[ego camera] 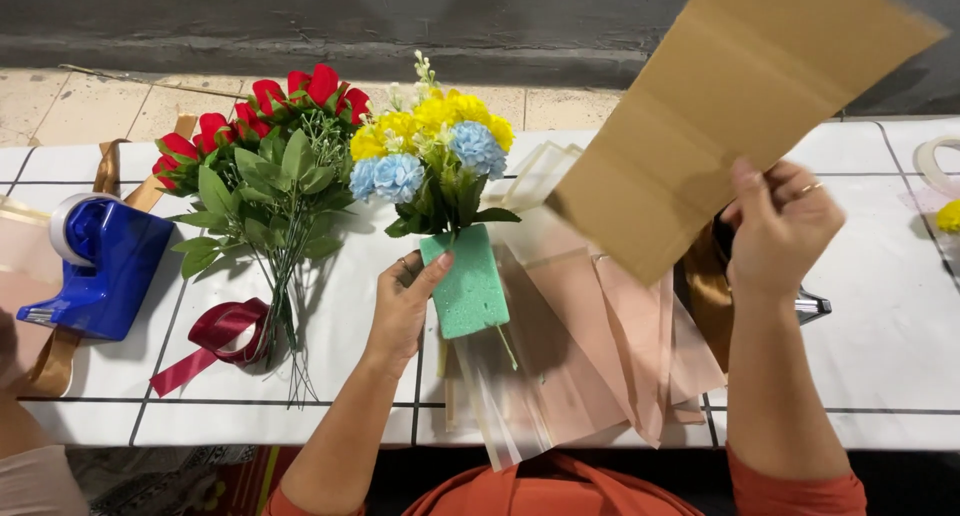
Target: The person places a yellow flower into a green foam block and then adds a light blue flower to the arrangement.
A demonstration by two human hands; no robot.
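My left hand [402, 304] grips a green floral foam block [468, 284] with yellow and blue flowers [432, 146] stuck in its top; it lies over translucent pink wrapping sheets [610, 346]. My right hand [780, 226] holds up a large brown paper sheet [740, 96], tilted above the table's right side. Both arms wear orange sleeves.
A bunch of red flowers with green leaves [265, 166] lies to the left, a dark red ribbon [215, 341] at its stems. A blue tape dispenser [100, 261] stands at far left. The white tiled table [880, 326] has a tape roll [935, 161] at the right edge.
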